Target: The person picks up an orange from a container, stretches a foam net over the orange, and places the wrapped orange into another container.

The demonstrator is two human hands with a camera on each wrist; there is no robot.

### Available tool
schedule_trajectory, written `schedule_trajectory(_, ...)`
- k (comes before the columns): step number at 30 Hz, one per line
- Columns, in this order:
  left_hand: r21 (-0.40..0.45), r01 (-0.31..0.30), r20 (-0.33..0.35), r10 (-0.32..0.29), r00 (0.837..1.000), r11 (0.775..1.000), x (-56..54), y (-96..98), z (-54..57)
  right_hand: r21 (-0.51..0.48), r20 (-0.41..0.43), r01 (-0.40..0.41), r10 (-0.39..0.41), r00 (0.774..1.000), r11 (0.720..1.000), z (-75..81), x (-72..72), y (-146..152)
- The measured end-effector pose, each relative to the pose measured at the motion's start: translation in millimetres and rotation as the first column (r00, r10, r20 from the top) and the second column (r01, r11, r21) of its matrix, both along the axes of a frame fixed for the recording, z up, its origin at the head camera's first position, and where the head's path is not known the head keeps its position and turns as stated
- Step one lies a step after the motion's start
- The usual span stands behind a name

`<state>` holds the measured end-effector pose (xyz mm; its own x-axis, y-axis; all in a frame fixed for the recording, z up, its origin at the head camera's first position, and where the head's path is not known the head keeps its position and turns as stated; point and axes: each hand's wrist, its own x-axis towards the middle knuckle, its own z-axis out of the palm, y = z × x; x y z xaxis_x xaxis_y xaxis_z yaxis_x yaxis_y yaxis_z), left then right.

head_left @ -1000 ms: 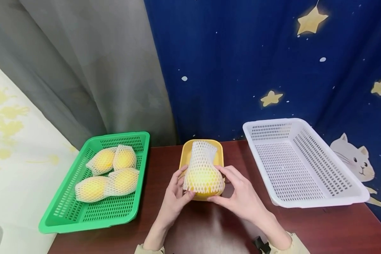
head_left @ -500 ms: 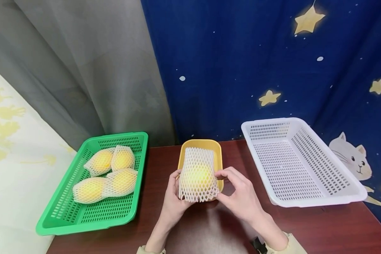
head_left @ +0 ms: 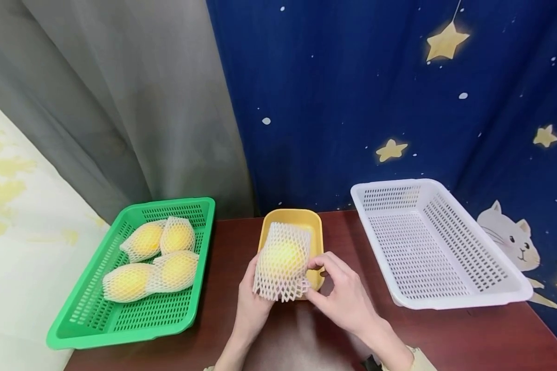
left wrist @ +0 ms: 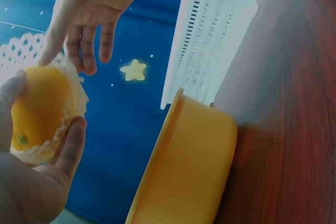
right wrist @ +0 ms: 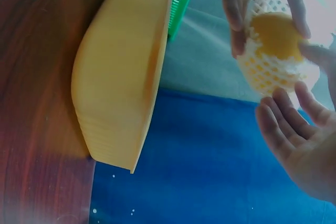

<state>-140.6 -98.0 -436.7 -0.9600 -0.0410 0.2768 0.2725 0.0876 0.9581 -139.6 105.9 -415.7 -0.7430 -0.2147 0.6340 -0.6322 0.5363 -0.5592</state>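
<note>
My left hand (head_left: 251, 309) grips an orange (left wrist: 39, 108) in a white foam net sleeve (head_left: 269, 283), held up close in front of a yellow plastic tub (head_left: 316, 226). The net covers the fruit's upper side in the head view. From below, in the left wrist view, bare peel with a small green stem spot shows between my left thumb and fingers. My right hand (head_left: 345, 293) pinches the net's lower right edge between thumb and forefinger. Its other fingers (right wrist: 275, 119) stay loosely spread beneath the netted fruit in the right wrist view.
A green basket (head_left: 120, 337) at left holds several netted yellow fruits (head_left: 130, 282). On the right stands a white perforated basket (head_left: 445, 247). The brown table (head_left: 227, 257) ends at grey and blue curtains (head_left: 306, 129) behind.
The netted orange has tilted and shifted slightly left and toward me in my left hand. The net's lower edge now spreads over the fruit's near side, where yellow peel showed before.
</note>
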Motion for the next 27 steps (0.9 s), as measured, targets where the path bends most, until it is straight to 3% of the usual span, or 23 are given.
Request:
schedule_trajectory(3, -0.006, -0.010, 0.034, 0.010, 0.999, 1.000, 0.6, -1.0, 0.5, -0.042, 0.110, -0.047, 0.051, 0.993, 0.998, 1.2, 2.0, -0.6)
schedule_trajectory(5, -0.032, 0.014, 0.034, -0.013, 0.999, 0.999, 0.0, -3.2, 0.5, -0.089, 0.169, -0.049, 0.064, 0.984, 0.995, 2.1, 2.1, -0.9)
schedule_trajectory(7, -0.022, 0.111, 0.030, -0.111, 0.993, 0.994, -0.1, -6.2, 0.4, -0.143, 0.205, -0.023, 0.053, 0.977, 0.989, 2.1, 1.9, -1.0)
schedule_trajectory(9, 0.020, 0.248, 0.015, -0.248, 0.969, 0.969, 0.5, -9.7, -0.5, -0.193, 0.230, 0.015, 0.030, 0.973, 0.981, 1.4, 1.6, -0.8)
schedule_trajectory(11, 0.069, 0.375, -0.019, -0.375, 0.927, 0.924, 0.9, -12.4, -1.5, -0.238, 0.248, 0.042, 0.019, 0.969, 0.970, 0.8, 1.2, -0.3)
schedule_trajectory(13, 0.113, 0.422, -0.042, -0.420, 0.906, 0.899, 1.3, -13.3, -1.6, -0.274, 0.272, 0.055, 0.023, 0.962, 0.960, 0.4, 0.7, 0.0)
schedule_trajectory(16, 0.128, 0.342, -0.038, -0.340, 0.940, 0.931, 1.0, -12.0, 0.1, -0.314, 0.282, 0.025, 0.068, 0.957, 0.949, -0.4, -0.3, -0.7)
schedule_trajectory(18, 0.133, 0.256, 0.008, -0.260, 0.966, 0.957, 0.7, -10.6, 2.2, -0.333, 0.277, -0.007, 0.105, 0.955, 0.943, -1.4, -0.8, -1.7)
schedule_trajectory(19, 0.146, 0.230, 0.033, -0.237, 0.971, 0.962, 0.5, -10.2, 3.3, -0.342, 0.275, -0.023, 0.124, 0.953, 0.939, -1.8, -0.9, -2.2)
schedule_trajectory(22, 0.148, 0.201, 0.089, -0.215, 0.972, 0.968, 0.3, -10.7, 5.4, -0.363, 0.278, -0.054, 0.163, 0.946, 0.930, -2.9, -0.9, -2.9)
schedule_trajectory(27, 0.131, 0.263, 0.117, -0.279, 0.953, 0.956, 0.5, -14.5, 5.1, -0.360, 0.302, -0.051, 0.168, 0.938, 0.931, -2.5, -1.5, -2.3)
